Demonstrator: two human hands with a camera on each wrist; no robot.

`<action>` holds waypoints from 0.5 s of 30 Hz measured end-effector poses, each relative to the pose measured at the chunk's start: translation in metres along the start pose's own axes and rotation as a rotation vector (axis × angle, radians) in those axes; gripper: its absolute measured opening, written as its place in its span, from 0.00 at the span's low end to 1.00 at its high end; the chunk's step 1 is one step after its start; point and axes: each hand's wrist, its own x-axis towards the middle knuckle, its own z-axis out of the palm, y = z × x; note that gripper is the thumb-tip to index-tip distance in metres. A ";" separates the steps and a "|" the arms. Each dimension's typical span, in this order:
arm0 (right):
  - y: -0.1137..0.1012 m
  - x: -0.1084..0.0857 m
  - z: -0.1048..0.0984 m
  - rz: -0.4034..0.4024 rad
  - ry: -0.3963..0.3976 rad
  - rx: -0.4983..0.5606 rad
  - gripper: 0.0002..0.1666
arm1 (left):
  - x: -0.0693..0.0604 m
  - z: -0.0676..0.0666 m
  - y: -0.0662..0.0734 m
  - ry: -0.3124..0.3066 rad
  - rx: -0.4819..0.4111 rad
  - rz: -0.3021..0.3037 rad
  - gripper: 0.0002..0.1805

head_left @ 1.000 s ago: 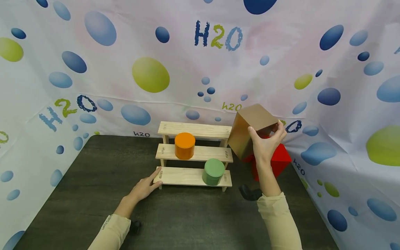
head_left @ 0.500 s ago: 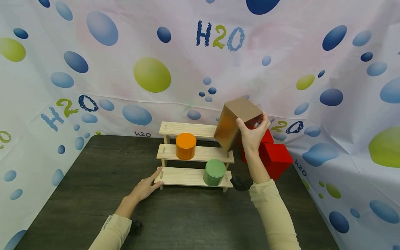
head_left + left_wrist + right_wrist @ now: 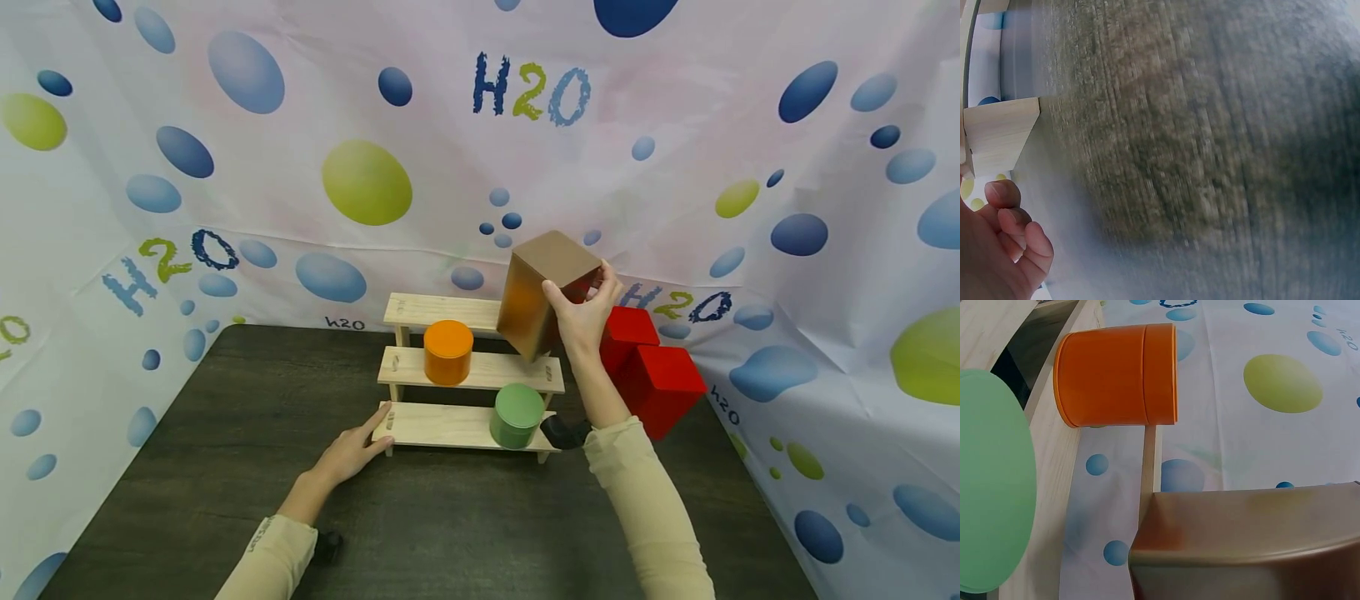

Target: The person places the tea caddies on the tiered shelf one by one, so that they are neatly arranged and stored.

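A gold-brown box [image 3: 532, 292] is tilted at the right part of a three-step wooden stand [image 3: 442, 423], its base in front of the top step; contact with the stand cannot be made out. My right hand [image 3: 585, 312] grips its near right side, thumb at the front and fingers behind; the right wrist view shows the box [image 3: 1247, 531] but not the hand. My left hand [image 3: 348, 450] holds the bottom step's left end between thumb and forefinger. Its other fingers curl below the stand's wood [image 3: 1000, 131] in the left wrist view.
An orange round tin [image 3: 447, 354] stands on the middle step. A green round tin [image 3: 517, 417] sits at the right of the lowest step. Two red boxes [image 3: 663, 387] stand on the dark table [image 3: 450, 525] to the right. A printed curtain [image 3: 450, 125] hangs behind.
My right hand has carried the gold-brown box leftward, away from the red boxes and across the right end of the stand. My left hand stays at the stand's left end.
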 end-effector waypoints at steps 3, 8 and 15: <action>0.000 0.003 0.005 -0.007 -0.017 -0.005 0.45 | 0.000 -0.001 -0.001 0.002 0.001 -0.002 0.37; -0.001 0.008 0.010 0.014 -0.069 -0.021 0.46 | 0.000 -0.003 -0.002 0.003 0.004 -0.007 0.37; -0.008 0.015 0.011 0.102 -0.181 -0.039 0.47 | -0.002 -0.002 0.002 0.006 0.003 -0.001 0.37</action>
